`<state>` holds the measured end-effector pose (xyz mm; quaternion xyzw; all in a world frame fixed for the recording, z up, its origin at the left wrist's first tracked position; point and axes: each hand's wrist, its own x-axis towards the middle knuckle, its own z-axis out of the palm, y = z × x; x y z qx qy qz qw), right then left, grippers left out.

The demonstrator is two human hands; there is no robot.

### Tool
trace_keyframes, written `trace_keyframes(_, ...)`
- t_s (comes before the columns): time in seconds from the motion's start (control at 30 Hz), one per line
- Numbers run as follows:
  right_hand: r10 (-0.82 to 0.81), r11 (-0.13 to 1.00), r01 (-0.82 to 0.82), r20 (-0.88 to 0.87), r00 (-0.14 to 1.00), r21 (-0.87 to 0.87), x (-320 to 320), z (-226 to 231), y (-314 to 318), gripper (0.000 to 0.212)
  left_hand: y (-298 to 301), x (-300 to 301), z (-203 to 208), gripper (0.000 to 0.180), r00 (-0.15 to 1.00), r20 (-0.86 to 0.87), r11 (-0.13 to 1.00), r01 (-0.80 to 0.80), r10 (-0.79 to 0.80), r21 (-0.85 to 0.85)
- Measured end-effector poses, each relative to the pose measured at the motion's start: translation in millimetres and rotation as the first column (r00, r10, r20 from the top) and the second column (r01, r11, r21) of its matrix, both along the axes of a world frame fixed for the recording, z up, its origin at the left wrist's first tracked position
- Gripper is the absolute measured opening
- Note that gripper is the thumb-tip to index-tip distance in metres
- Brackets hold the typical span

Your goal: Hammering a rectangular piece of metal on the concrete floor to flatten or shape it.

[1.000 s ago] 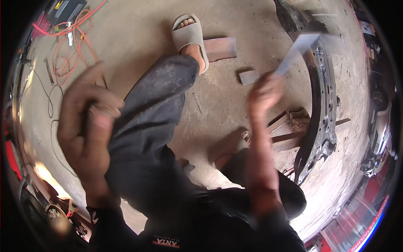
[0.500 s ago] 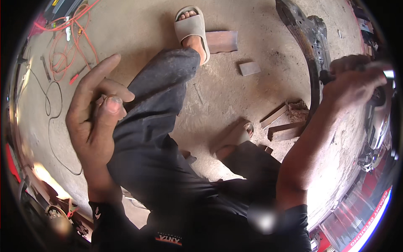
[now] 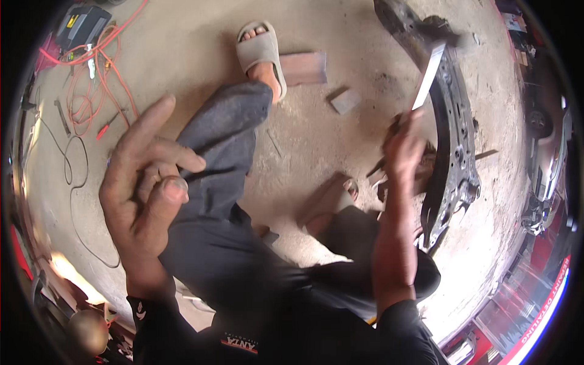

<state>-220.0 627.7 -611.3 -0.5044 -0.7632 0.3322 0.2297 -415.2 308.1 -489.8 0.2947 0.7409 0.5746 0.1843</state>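
My right hand (image 3: 404, 149) is wrapped round the handle of a hammer (image 3: 429, 76). Its pale shaft points away from me, and the dark, motion-blurred head is over the far part of a long black metal car frame part (image 3: 457, 125); whether they touch I cannot tell. The frame part is curved and pierced with holes, lying on my right. My left hand (image 3: 137, 194) is raised above my left thigh, index finger stretched, the others loosely bent and apart, with nothing seen in it.
Wood blocks (image 3: 307, 67) and a small grey block (image 3: 345, 101) lie on the concrete floor (image 3: 316, 140). An orange hose (image 3: 121, 91), a red-handled screwdriver (image 3: 103, 129) and a dark case (image 3: 85, 27) are at far left. A car (image 3: 550, 146) stands at right.
My right hand has swung left with the hammer, from beyond the frame part to its near side. The frame part now shows more of its length. My left hand has barely moved.
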Motion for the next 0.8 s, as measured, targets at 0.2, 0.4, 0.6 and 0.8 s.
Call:
trace_keyframes(0.2,0.197,0.922,-0.067,-0.314,0.929,0.381,26,21,50,0.047,11,-17,14,0.082,0.995,-0.064,0.988,0.062,-0.072,-0.143)
trace_keyframes(0.4,0.007,0.887,0.166,0.372,0.928,-0.432,40,-204,-125,0.065,-7,-4,6,0.082,0.976,0.199,0.995,-0.078,0.088,-0.059)
trace_keyframes(0.6,0.071,0.975,-0.037,0.147,0.987,-0.220,39,-75,-80,0.063,3,-12,6,0.071,0.984,-0.011,0.984,0.179,-0.179,0.023)
trace_keyframes(0.8,0.058,0.934,0.115,-0.462,0.885,0.337,-37,183,-26,0.059,1,-17,6,0.074,0.991,-0.010,0.990,0.130,-0.130,0.049)
